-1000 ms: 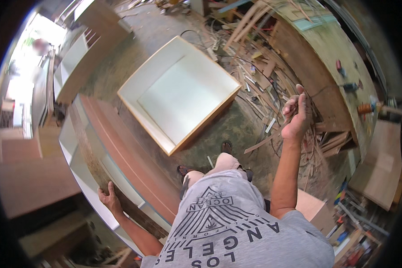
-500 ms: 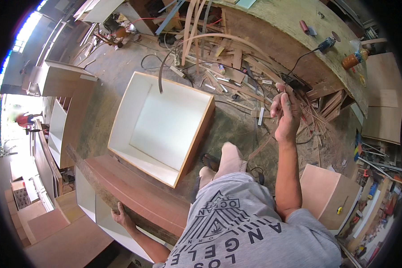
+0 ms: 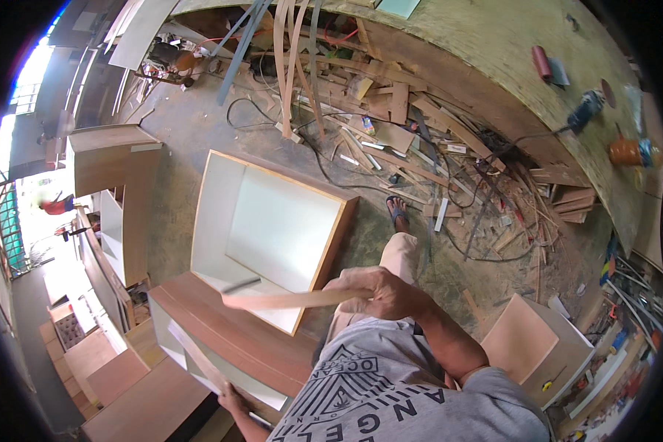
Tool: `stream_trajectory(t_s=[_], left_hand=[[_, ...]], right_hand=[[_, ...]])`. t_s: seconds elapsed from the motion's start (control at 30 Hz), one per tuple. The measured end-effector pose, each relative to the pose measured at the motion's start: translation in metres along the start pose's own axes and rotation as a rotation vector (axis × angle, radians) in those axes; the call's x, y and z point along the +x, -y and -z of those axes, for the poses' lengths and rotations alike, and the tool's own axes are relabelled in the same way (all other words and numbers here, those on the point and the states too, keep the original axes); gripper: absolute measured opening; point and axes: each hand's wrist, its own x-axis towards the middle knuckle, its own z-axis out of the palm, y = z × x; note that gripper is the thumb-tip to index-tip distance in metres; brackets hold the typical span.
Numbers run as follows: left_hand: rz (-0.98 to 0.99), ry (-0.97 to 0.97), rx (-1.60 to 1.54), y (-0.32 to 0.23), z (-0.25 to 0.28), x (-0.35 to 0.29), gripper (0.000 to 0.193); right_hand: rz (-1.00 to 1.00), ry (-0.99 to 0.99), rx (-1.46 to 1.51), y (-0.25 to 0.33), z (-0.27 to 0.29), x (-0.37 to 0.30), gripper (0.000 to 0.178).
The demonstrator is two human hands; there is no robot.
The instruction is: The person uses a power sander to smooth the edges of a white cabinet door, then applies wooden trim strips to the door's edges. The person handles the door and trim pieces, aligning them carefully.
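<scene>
My right hand is closed on a thin, flexible pale-brown edging strip, held in front of my shirt. The strip runs left from the fist and doubles back, its darker side showing near the bend. At lower left, my left hand grips the near end of a long, narrow wooden board, tilted over a cabinet. That cabinet has a reddish-brown panel along its side. Beyond the strip stands an open box with a white inside and wooden edges.
A workbench crosses the upper right, bearing an angle grinder and an orange-brown bottle. Wood offcuts and a black cable litter the floor. A small wooden cabinet stands at right, and another cabinet at left.
My right hand has come down and left from its raised position, bringing the strip over the box's near corner. My left hand has shifted nearer my body, and the board's angle has changed.
</scene>
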Motion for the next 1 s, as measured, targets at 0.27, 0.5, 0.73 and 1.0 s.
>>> stream_trajectory(t_s=[0.27, 0.5, 0.73, 1.0], left_hand=[[0.355, -0.151, 0.203, -0.044, -0.009, -0.088, 0.030], [0.434, -0.156, 0.135, -0.041, -0.029, -0.121, 0.031], [0.331, -0.249, 0.116, -0.023, -0.074, -0.148, 0.032], [0.285, -0.238, 0.136, 0.033, -0.101, -0.179, 0.031]], right_hand=[[0.089, 0.195, 0.010, 0.022, 0.085, 0.052, 0.035], [-0.015, 0.324, 0.098, 0.042, 0.120, 0.084, 0.036], [-0.181, 0.273, 0.103, 0.079, 0.123, 0.112, 0.033], [-0.097, 0.052, -0.193, 0.085, 0.103, 0.128, 0.032]])
